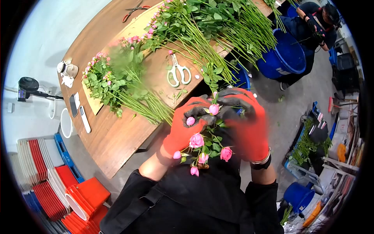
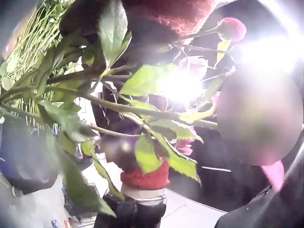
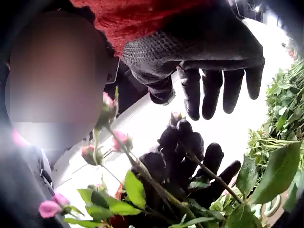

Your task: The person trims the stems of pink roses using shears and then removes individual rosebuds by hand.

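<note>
Both hands wear red gloves with black palms and fingers. The left hand (image 1: 186, 126) grips a rose stem (image 3: 209, 172) between thumb and fingers, in front of the dark apron. Pink roses (image 1: 196, 140) and small buds hang below that hand, among green leaves (image 2: 149, 78). Beside it on the right, the right hand (image 1: 249, 123) is partly blurred. In the right wrist view the right hand (image 3: 194, 52) hangs above the left hand (image 3: 175, 161), its fingers apart, loosely extended and holding nothing. Leaves hide part of the left hand's grip.
On the wooden table (image 1: 120, 144) lie rose bunches (image 1: 117, 85), white-handled scissors (image 1: 179, 74), red-handled shears (image 1: 134, 11) and a phone (image 1: 73, 105). Blue buckets (image 1: 282, 54) stand beyond its right edge, near another person (image 1: 317, 23). Stacked crates (image 1: 48, 191) stand lower left.
</note>
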The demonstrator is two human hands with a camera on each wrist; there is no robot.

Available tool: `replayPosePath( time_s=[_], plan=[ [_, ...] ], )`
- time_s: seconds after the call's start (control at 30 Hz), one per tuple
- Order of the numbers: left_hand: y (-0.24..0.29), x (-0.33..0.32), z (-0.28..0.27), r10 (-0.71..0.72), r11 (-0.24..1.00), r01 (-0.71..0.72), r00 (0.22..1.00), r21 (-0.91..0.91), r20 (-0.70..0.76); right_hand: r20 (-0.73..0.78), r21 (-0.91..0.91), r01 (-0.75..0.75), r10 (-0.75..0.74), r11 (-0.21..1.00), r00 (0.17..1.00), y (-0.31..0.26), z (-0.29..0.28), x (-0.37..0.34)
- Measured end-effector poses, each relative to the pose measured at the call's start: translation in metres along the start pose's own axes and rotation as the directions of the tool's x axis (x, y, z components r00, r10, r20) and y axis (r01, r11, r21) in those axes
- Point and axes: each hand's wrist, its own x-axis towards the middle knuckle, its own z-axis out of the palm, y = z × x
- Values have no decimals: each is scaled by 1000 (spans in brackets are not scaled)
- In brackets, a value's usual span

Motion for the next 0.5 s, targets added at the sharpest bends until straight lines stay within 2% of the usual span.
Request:
replayPosePath(
  time_s=[0.03,0.1,0.13,0.23,0.33,0.43,0.47,0.5],
  plan=[
    [-1,-1,1,-8,1000,8,1000,-7,-6,29,-53,44,-42,998,999,-3,0,1],
    [-3,-3,3,17,999,-15,999,48,-28,-52,35,-57,59,998,997,-4,12,-5],
    [-4,-3,4,31,997,-28,999,76,-40,-96,34,-41,44,999,994,1,16,-8],
    [-1,-5,9,16,999,-12,995,41,-101,-127,195,-101,127,976,984,4,25,-12],
    [-3,-5,9,13,999,-16,997,-35,-81,-36,534,-278,350,799,936,7,27,-17],
    [1,-2,9,-32,999,32,996,1,-79,78,758,-405,545,511,835,14,34,-21],
    [2,-2,8,-17,1000,16,998,-12,-59,61,779,-338,472,529,879,12,33,-20],
    [3,-1,7,0,1000,-1,999,-26,-38,24,760,-321,469,566,883,15,32,-18]
  ],
)
